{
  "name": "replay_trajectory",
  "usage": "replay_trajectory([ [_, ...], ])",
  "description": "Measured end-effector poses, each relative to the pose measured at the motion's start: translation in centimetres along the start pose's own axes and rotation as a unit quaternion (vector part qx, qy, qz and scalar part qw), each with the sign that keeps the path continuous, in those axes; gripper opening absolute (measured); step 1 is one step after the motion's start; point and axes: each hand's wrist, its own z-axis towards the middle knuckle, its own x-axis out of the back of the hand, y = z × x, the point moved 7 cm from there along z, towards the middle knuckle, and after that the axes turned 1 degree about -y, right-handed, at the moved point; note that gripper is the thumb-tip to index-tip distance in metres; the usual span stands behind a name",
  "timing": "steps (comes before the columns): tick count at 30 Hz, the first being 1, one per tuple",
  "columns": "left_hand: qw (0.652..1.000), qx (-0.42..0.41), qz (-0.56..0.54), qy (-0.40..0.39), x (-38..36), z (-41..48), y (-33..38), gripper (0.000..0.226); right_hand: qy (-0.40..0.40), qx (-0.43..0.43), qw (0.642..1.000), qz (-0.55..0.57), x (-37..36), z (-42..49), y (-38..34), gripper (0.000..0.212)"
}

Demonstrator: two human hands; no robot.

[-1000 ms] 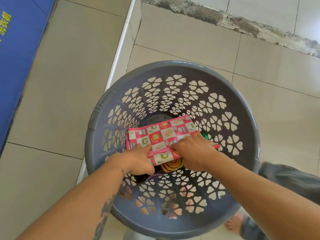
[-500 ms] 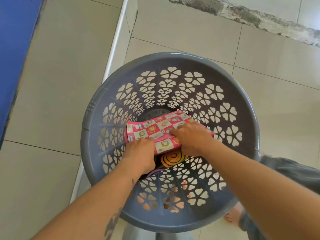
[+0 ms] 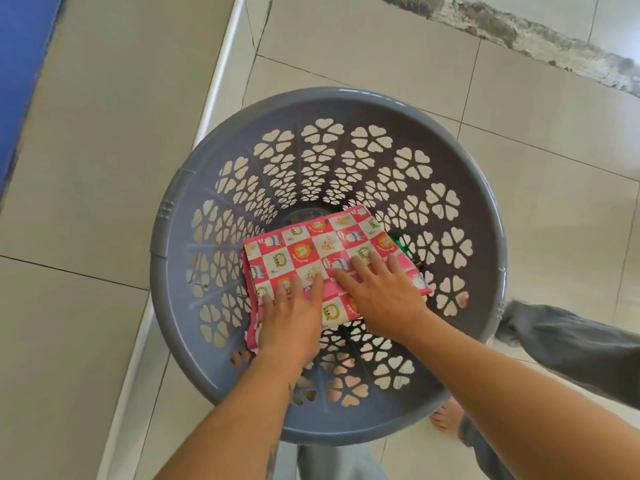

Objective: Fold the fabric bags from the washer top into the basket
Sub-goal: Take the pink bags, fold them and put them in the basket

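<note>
A round grey basket (image 3: 166, 237) with flower-shaped cutouts stands on the tiled floor. Inside it lies a folded fabric bag (image 3: 311, 247), pink and white checks with small cartoon pictures. My left hand (image 3: 291, 313) rests flat on the bag's near left part, fingers spread. My right hand (image 3: 377, 289) lies flat on its near right part, fingers spread too. Neither hand grips the fabric. A bit of green (image 3: 401, 245) from something underneath shows at the bag's right edge.
Beige floor tiles surround the basket. A white strip (image 3: 221, 74) runs along the floor at the left, with a blue surface (image 3: 20, 64) at the far left. A rough cement seam (image 3: 519, 32) crosses the top right. Grey trouser legs (image 3: 571, 344) and bare feet are at the lower right.
Both hands went from gripping the bag's near edge to lying flat and open on top of it. The bag has sunk lower and now covers the orange-patterned item beneath.
</note>
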Motion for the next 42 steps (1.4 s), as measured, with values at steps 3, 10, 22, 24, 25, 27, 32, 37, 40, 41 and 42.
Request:
replay_trajectory([
  [3,1.0,-0.03,0.007,0.008,1.0,0.9,-0.7,0.086,-0.014,-0.007,0.999,0.038,0.0,0.9,0.0,0.083],
  [10,0.998,-0.052,0.025,0.03,4.0,1.4,-1.7,0.085,-0.056,-0.015,0.994,0.089,2.0,1.9,0.6,0.091],
  [22,0.994,-0.066,-0.082,0.011,8.4,-3.2,-0.9,0.075,-0.017,-0.019,0.992,0.121,7.5,-2.1,0.3,0.092],
  [24,0.99,-0.06,-0.129,0.014,9.9,-4.2,-1.0,0.062,-0.003,-0.039,0.985,0.17,8.8,-3.1,0.2,0.086],
  [25,0.987,-0.054,-0.152,0.019,10.8,-4.9,-1.2,0.056,0.002,-0.051,0.978,0.2,9.6,-3.7,0.1,0.084],
  [27,0.98,-0.039,-0.188,0.041,13.0,-6.4,-1.9,0.05,0.022,-0.071,0.964,0.255,11.6,-5.2,-0.2,0.078],
  [32,0.965,-0.012,-0.241,0.101,20.3,-12.6,-4.2,0.034,0.091,-0.093,0.937,0.326,19.4,-10.3,-1.7,0.064],
  [37,0.95,-0.007,-0.24,0.201,29.6,-20.2,-5.4,0.033,0.175,-0.09,0.925,0.326,28.5,-15.9,-3.0,0.061],
  [40,0.935,0.002,-0.231,0.269,34.8,-25.2,-5.9,0.032,0.218,-0.085,0.921,0.31,34.1,-20.3,-4.0,0.059],
  [41,0.93,0.004,-0.233,0.284,36.2,-26.7,-6.1,0.03,0.233,-0.082,0.919,0.307,35.6,-21.7,-4.3,0.058],
  [42,0.926,0.006,-0.234,0.297,37.4,-28.4,-6.0,0.03,0.247,-0.08,0.916,0.305,37.0,-23.1,-4.6,0.056],
])
